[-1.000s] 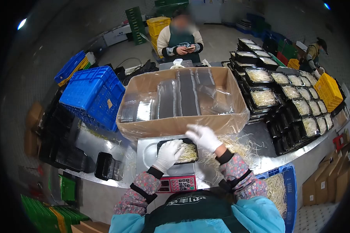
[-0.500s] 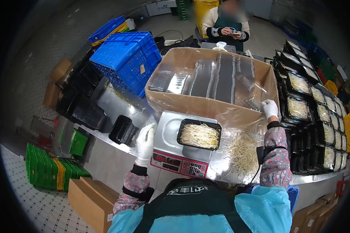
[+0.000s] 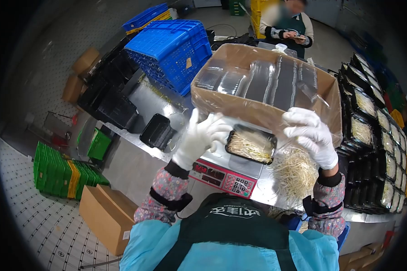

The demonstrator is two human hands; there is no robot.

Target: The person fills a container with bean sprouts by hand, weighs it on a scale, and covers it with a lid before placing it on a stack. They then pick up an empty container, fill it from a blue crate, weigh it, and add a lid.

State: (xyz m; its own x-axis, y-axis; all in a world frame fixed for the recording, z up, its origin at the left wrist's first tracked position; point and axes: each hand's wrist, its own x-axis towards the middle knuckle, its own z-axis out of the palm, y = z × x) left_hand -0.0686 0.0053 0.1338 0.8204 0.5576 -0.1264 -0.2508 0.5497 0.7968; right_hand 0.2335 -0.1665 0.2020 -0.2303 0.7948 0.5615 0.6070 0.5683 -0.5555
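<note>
A black tray of bean sprouts [image 3: 251,145] rests on the metal pan of a red-framed scale [image 3: 226,178], whose red display is lit. My left hand [image 3: 201,140], in a white glove, hovers left of the tray with its fingers apart and nothing in them. To the tray's right, my gloved right hand [image 3: 311,137] has bent fingers around the edge of a clear plastic lid, which shows only faintly over the tray's right side. Beneath that hand lies a loose pile of bean sprouts [image 3: 296,174] on the metal table.
A cardboard box [image 3: 262,106] of clear lids stands behind the scale. Empty black trays [image 3: 157,132] and a blue crate [image 3: 167,52] are at left. Filled, lidded trays [image 3: 362,131] are stacked at right. Across the table a person [image 3: 291,27] holds a small object.
My right hand has come from the box's right corner toward the tray, bringing a clear lid. My left hand has risen and moved inward, spreading its fingers. The whole view has shifted slightly.
</note>
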